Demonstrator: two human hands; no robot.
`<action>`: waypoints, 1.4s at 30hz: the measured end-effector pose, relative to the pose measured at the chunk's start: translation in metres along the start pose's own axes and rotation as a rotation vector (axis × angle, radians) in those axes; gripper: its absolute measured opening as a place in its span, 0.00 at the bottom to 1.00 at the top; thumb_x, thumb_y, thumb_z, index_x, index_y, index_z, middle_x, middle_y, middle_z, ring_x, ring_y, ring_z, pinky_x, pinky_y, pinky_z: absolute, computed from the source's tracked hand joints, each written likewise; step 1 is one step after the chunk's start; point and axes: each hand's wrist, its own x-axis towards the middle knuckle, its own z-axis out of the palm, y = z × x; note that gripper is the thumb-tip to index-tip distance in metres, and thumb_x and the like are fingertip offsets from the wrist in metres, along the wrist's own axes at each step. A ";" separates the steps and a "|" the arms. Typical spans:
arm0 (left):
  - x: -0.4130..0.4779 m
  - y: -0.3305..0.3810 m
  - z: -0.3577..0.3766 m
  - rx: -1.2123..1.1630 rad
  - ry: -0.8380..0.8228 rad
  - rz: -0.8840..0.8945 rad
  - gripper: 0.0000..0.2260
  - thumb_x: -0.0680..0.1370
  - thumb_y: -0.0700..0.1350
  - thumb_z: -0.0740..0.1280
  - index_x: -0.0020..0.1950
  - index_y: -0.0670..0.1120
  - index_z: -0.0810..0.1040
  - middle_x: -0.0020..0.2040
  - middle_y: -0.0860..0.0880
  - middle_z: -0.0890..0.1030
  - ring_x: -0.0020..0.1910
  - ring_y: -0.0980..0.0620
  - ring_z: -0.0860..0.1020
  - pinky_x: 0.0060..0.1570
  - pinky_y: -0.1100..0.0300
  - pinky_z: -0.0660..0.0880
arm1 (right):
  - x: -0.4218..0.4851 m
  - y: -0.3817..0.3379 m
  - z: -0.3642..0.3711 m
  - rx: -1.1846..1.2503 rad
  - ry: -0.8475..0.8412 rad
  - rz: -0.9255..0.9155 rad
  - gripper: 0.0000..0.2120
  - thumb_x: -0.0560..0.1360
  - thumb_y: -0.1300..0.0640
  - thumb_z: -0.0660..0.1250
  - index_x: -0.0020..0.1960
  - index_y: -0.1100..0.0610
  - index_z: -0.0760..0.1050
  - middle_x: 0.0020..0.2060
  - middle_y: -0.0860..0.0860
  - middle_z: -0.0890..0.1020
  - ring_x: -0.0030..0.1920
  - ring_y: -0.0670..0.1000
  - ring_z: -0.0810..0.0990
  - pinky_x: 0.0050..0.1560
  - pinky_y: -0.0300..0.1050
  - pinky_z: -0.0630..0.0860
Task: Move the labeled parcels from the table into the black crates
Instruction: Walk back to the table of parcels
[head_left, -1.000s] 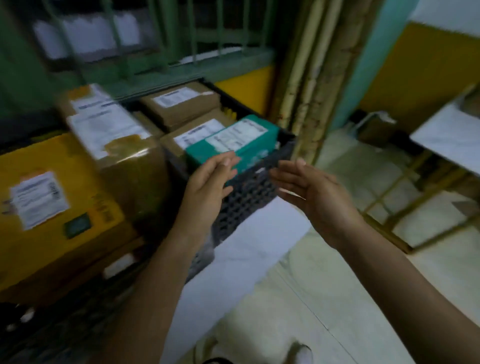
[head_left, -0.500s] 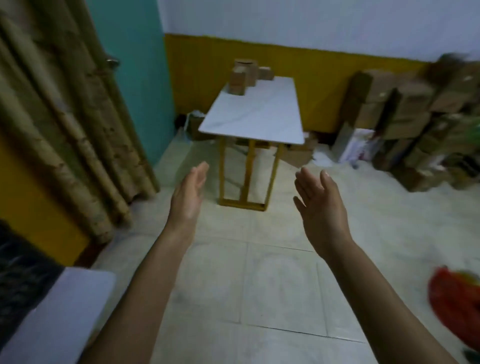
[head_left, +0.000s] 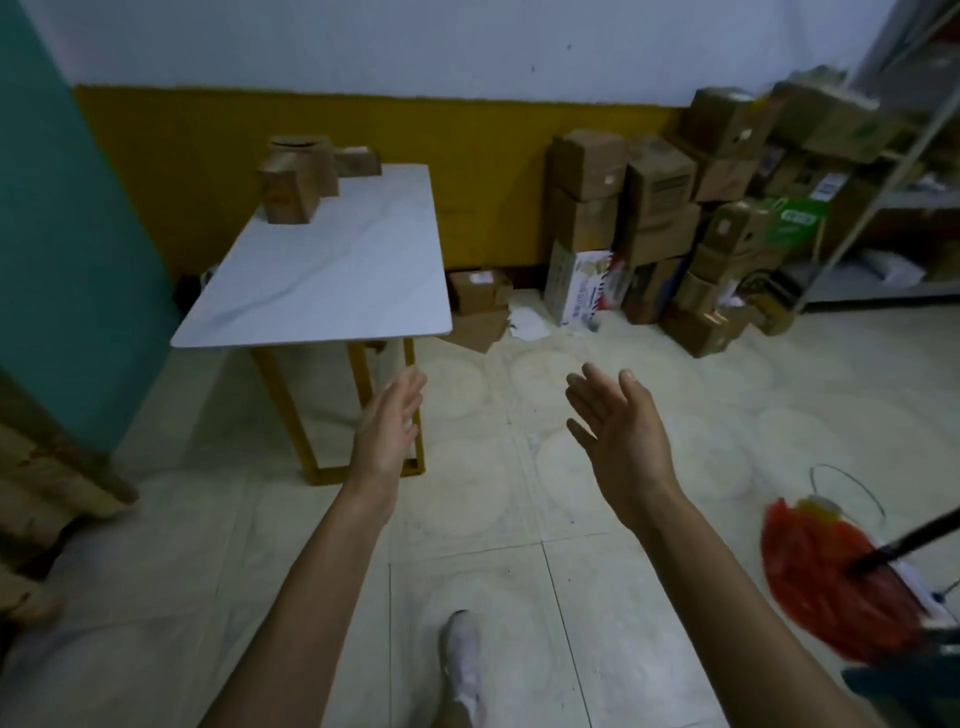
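A white marble-topped table on yellow legs stands ahead to the left. At its far end sit brown cardboard parcels, one stacked behind another. My left hand is raised in front of me with straight fingers, empty, below the table's near edge. My right hand is held up beside it, palm turned inward, fingers spread and empty. Both hands are well short of the parcels. No black crate is in view.
A heap of cardboard boxes lines the yellow wall at the right, next to a metal shelf. A red mop lies on the tiled floor at the lower right. My white shoe is below. A teal wall is at left.
My view has swung right from the crate of parcels to the room with the table, which is now nearer. Both hands stay empty and open in front of me.
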 end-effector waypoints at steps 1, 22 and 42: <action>0.026 0.000 0.009 0.016 -0.013 0.010 0.19 0.83 0.52 0.52 0.73 0.49 0.66 0.71 0.51 0.70 0.69 0.54 0.68 0.70 0.55 0.62 | 0.027 -0.002 -0.002 -0.008 0.018 0.000 0.25 0.82 0.44 0.49 0.73 0.55 0.66 0.69 0.52 0.73 0.69 0.51 0.71 0.70 0.51 0.64; 0.508 0.000 0.156 0.064 0.038 -0.066 0.10 0.83 0.52 0.54 0.58 0.57 0.73 0.60 0.54 0.78 0.58 0.57 0.77 0.64 0.53 0.69 | 0.542 -0.048 -0.037 0.016 0.017 0.080 0.21 0.83 0.46 0.49 0.69 0.55 0.70 0.64 0.51 0.77 0.65 0.50 0.74 0.66 0.48 0.68; 0.939 0.083 0.217 -0.058 0.349 0.147 0.11 0.83 0.49 0.54 0.61 0.54 0.73 0.57 0.56 0.80 0.60 0.55 0.77 0.61 0.56 0.72 | 1.022 -0.115 0.080 -0.077 -0.392 0.162 0.23 0.84 0.48 0.49 0.71 0.59 0.67 0.65 0.51 0.76 0.64 0.48 0.75 0.71 0.50 0.66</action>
